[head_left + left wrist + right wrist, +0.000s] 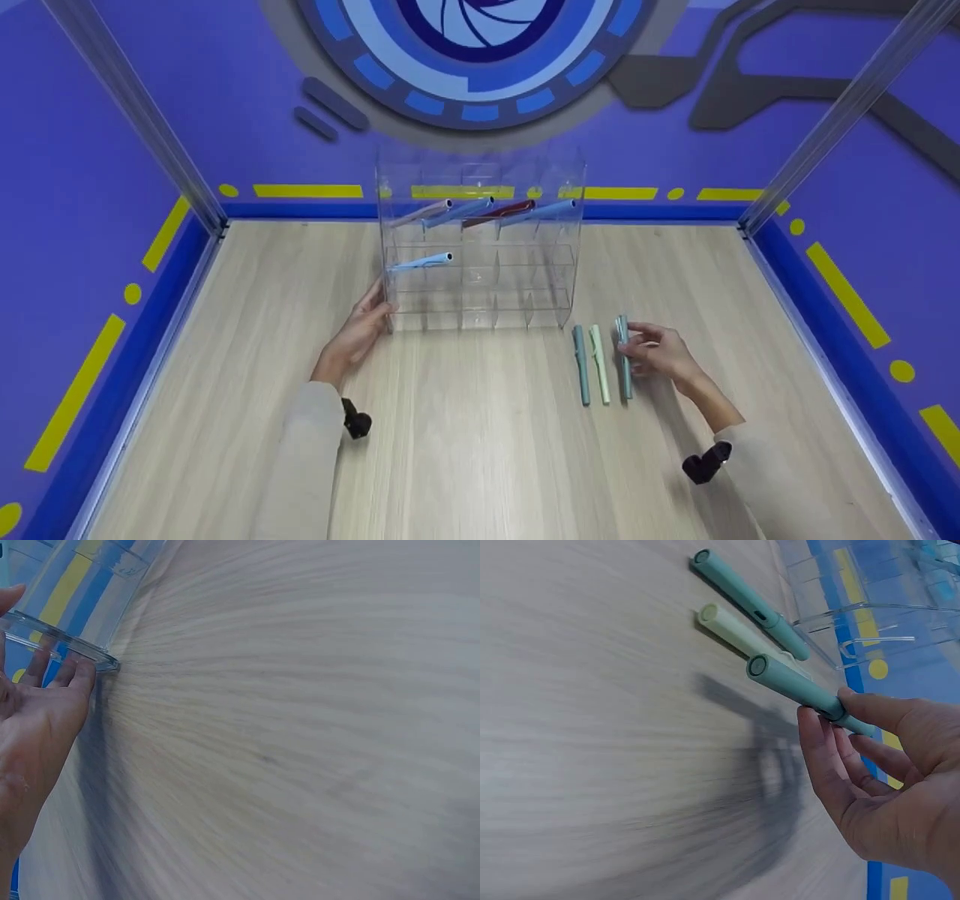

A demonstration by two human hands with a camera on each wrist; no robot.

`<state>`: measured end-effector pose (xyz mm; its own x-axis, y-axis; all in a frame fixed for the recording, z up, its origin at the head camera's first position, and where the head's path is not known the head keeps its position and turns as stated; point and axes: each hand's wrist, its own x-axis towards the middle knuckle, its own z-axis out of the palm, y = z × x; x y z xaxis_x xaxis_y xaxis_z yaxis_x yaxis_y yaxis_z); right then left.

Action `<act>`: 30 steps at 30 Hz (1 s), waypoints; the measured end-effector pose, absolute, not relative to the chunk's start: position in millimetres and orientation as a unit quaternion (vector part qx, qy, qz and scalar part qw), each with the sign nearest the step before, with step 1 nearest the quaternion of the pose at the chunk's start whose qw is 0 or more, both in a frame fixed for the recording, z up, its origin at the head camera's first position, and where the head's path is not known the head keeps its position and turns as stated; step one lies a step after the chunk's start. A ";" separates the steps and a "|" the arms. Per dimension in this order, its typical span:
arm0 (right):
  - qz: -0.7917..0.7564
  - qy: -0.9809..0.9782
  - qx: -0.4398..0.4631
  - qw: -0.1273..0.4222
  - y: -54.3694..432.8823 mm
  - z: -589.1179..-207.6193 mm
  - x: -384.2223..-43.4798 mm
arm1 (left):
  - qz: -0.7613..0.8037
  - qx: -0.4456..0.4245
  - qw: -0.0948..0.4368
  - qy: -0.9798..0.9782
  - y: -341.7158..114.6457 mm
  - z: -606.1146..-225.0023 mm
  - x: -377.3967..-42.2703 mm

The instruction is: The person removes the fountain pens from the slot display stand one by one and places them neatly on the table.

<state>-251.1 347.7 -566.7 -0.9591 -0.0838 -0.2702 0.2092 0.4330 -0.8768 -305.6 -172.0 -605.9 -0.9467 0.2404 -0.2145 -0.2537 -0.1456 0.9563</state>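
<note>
A clear acrylic pen rack (480,321) with compartments stands upright on the table. My left hand (358,330) grips its lower left side panel, thumb on one face and fingers on the other. My right hand (664,356) pinches a teal pen (787,682) between thumb and fingers; in the right wrist view the pen is raised off the table, its shadow apart from it. Left of it lie a pale green pen (601,367) and a darker teal pen (582,367), side by side. In the rack, a light blue pen (420,262) slants in the left of a middle row.
Higher in the rack lean a pinkish pen (424,213), a blue pen (459,212), a dark red pen (499,214) and another blue pen (540,212). The wood-grain table (450,450) is bounded by blue printed walls (225,112) with metal corner posts (135,105).
</note>
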 end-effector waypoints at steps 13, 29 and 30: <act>-0.473 0.871 0.027 0.128 337.3 -579.1 -251.1 | 0.766 0.000 0.167 0.621 -171.7 -609.5 -305.5; -0.451 0.883 0.030 0.127 331.2 -581.9 -252.3 | 0.763 0.007 0.158 0.627 -171.9 -609.2 -304.9; -0.452 0.882 0.028 0.130 331.8 -580.8 -252.6 | 0.762 0.008 0.158 0.627 -172.0 -609.0 -304.9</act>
<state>-252.6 331.8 -580.8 -0.9645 -0.0678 -0.2551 0.1676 0.5894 -0.7903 -304.9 -172.0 -609.0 -0.9497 0.2512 -0.1869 -0.2318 -0.1629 0.9590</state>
